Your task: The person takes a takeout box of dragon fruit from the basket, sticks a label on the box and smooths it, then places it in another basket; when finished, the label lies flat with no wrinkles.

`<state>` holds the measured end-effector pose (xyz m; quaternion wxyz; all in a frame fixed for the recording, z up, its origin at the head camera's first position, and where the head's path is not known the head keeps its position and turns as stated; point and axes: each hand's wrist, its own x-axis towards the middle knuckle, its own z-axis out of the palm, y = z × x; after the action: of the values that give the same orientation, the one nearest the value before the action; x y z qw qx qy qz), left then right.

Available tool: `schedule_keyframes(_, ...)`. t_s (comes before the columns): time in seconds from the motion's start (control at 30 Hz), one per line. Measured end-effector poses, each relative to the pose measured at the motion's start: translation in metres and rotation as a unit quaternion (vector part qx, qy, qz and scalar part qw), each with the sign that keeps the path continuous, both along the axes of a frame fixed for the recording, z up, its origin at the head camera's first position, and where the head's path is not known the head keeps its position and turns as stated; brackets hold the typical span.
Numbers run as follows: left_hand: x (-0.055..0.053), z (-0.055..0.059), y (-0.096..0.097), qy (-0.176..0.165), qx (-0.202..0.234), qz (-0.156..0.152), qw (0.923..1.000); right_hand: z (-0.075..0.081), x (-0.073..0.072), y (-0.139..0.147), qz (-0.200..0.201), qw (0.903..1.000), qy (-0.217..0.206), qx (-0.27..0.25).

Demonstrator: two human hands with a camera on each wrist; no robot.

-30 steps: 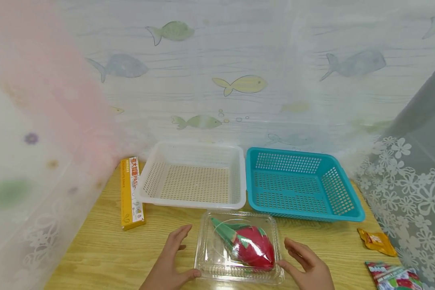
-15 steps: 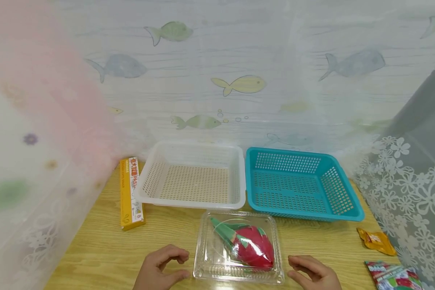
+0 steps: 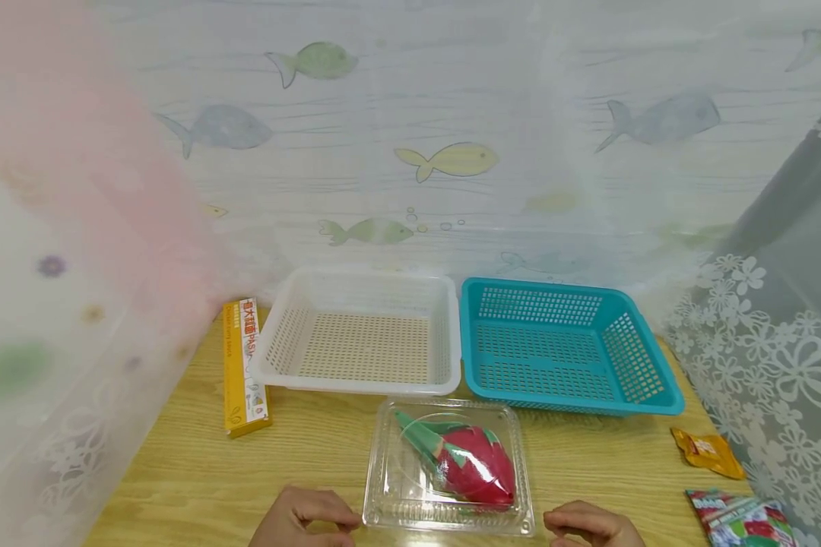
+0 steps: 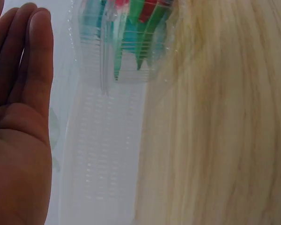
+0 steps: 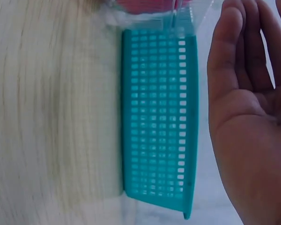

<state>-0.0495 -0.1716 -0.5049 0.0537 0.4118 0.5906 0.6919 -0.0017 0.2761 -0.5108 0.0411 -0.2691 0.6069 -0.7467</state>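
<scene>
Here at the lower centre of the head view sits the clear plastic container (image 3: pixel 445 523), lid down, with the red and green item (image 3: pixel 479 465) inside, its rounded red body toward the right and a green point reaching to the upper left. And look at the left hand (image 3: pixel 308 520), at the bottom just left of centre: fingers loosely bent, thumb apart, nothing in its grasp, the tips so near the container's lower left corner that contact can't be judged. Across on the other side, the right hand (image 3: pixel 591 524) waits at the bottom right of centre, equally relaxed, holding nothing, a small gap between its fingertips and the container.

Both wrist views show fingers stretched out together, palms bare, the container up at the top edge.

Just above the container in the head view, the white basket (image 3: pixel 366 346) takes the middle, the teal basket (image 3: pixel 537 346) beside it to the right. Over on the left, a yellow and white box (image 3: pixel 244 372) lies right beside the white basket. Lower right, an orange packet (image 3: pixel 708 453) and, beneath it, a printed red and green packet (image 3: pixel 742 520), all on the wood-grain counter (image 3: pixel 185 471). Fish swim across the pale curtain (image 3: pixel 362 144) filling the upper frame.
</scene>
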Motion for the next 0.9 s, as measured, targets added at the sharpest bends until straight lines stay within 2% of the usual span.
schedule_keyframes(0.13,0.002,-0.001,-0.002,-0.045,-0.03,-0.025,0.9982,-0.009,-0.007,0.008,0.086,0.9947,0.047,-0.03)
schedule_keyframes(0.17,0.003,-0.001,-0.002,-0.071,-0.041,-0.027,0.9962,-0.011,-0.009,0.009,0.098,0.9928,0.062,-0.029)
schedule_keyframes(0.27,0.006,0.0,-0.001,-0.131,-0.068,-0.033,0.9885,-0.015,-0.012,0.011,0.122,0.9896,0.073,-0.022)
schedule_keyframes(0.37,0.008,-0.002,0.0,-0.174,-0.079,-0.04,0.9808,-0.016,-0.011,0.011,0.135,0.9892,0.056,-0.014)
schedule_keyframes(0.5,0.008,-0.009,0.003,-0.154,-0.086,-0.04,0.9834,-0.018,-0.009,0.01,0.141,0.9898,0.018,-0.011)
schedule_keyframes(0.53,0.008,-0.011,0.003,-0.155,-0.089,-0.041,0.983,-0.019,-0.009,0.01,0.139,0.9901,0.018,-0.008)
schedule_keyframes(0.6,0.007,-0.014,0.005,-0.129,-0.091,-0.04,0.9866,-0.02,-0.009,0.01,0.134,0.9906,0.027,0.001)
schedule_keyframes(0.7,0.007,-0.017,0.008,-0.127,-0.094,-0.044,0.9866,-0.021,-0.01,0.009,0.127,0.9911,0.037,0.014)
schedule_keyframes(0.9,0.004,-0.023,0.012,-0.101,-0.096,-0.043,0.9893,-0.021,-0.011,0.008,0.141,0.9898,0.014,0.019)
